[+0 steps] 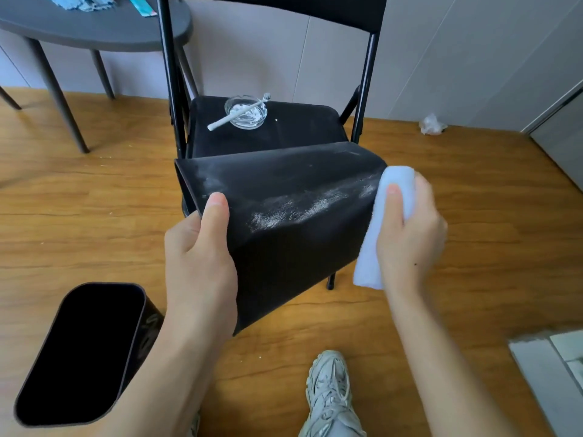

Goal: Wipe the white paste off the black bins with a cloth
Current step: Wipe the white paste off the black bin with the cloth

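Black bin (284,234) held tipped in front of the chair (284,127), smeared with white paste (296,209). Left hand (198,257) grips its rim end, fingers hidden behind. Right hand (410,228) clasps folded white cloth (381,222) against its base end. Second bin (85,351) upright on the floor, left of the chair.

bin (293,216) before chair (284,130) | dish (246,113) on chair | 2nd bin (85,351) left

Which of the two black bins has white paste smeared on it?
The bin held on its side in front of the chair, gripped by the left hand. The other bin, upright on the floor, shows no such smear.
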A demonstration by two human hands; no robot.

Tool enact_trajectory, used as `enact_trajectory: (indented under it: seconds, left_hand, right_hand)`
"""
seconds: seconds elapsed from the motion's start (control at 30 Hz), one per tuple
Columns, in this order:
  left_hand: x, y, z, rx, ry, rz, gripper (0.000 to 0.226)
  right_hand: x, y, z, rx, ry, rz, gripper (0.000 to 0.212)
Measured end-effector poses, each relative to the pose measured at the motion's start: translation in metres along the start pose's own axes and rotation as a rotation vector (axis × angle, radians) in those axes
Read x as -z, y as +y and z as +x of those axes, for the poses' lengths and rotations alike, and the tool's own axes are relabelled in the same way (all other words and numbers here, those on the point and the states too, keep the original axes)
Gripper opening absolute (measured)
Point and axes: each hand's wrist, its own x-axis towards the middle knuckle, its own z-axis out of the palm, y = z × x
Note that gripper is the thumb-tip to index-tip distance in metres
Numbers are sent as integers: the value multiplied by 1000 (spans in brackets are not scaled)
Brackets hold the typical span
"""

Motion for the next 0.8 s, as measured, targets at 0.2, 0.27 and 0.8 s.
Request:
enact_trajectory:
  seconds: [0.2, 0.27, 0.8]
  left_hand:
    - [1, -2, -2, 35, 50, 31, 41]
    - [2, -3, -2, 50, 75, 21, 41]
    - [-14, -17, -24, 126, 8, -19, 42]
  right_hand:
    - [8, -62, -67, 500, -214, 263, 37]
    - [7, -55, -54, 532, -208, 206, 35]
    - [27, -51, -76, 553, -245, 186, 35]
